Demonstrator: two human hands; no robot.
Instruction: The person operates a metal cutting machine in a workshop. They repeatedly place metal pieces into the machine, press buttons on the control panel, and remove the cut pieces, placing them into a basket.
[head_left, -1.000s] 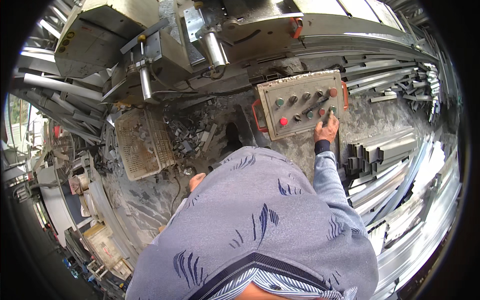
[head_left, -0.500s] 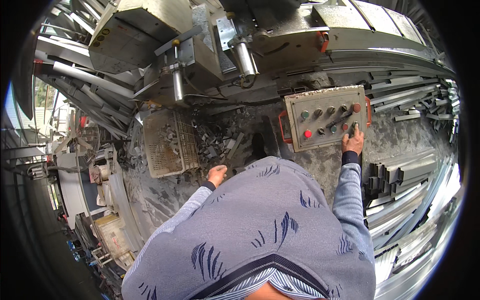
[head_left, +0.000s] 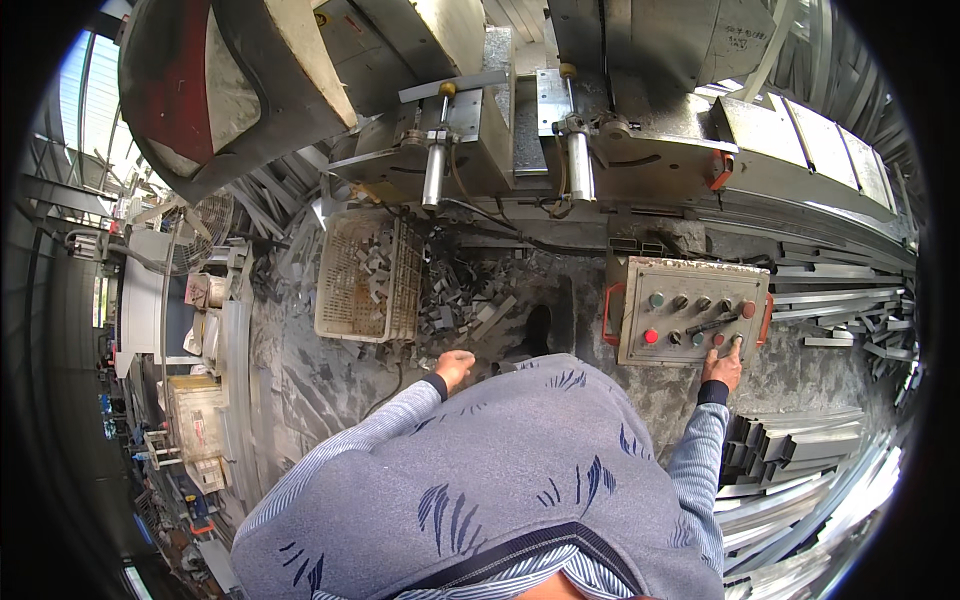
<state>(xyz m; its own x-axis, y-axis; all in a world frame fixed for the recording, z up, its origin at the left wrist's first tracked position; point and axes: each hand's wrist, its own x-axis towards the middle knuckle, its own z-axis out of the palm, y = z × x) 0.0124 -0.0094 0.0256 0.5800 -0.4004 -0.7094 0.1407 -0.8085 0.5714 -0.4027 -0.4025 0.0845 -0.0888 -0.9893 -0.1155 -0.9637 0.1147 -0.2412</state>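
A beige control panel [head_left: 690, 285] with orange side handles, several buttons and dark knobs stands on the right. My right hand [head_left: 722, 372] is at its lower right corner. One stretched finger rests on the last control of the lower row, and another digit reaches apart from it toward a red button [head_left: 718, 340]. My left hand [head_left: 455, 368] hangs in front of my body with its fingers curled in, and nothing shows in it. Beyond that hand lies a heap of metal offcuts [head_left: 462, 305], beside a beige plastic crate [head_left: 405, 290] with more offcuts inside.
Ahead stands a saw machine with two clamp cylinders [head_left: 435, 172] and a light metal strip [head_left: 452, 86]. A red and white machine part [head_left: 185, 85] juts in at upper left. Metal profiles [head_left: 795, 440] lie stacked at right. A fan [head_left: 205, 230] stands at left.
My view has turned, so the machine and panel sit lower and farther right. The right hand stays at the same corner, with a second digit now spread toward the red button.
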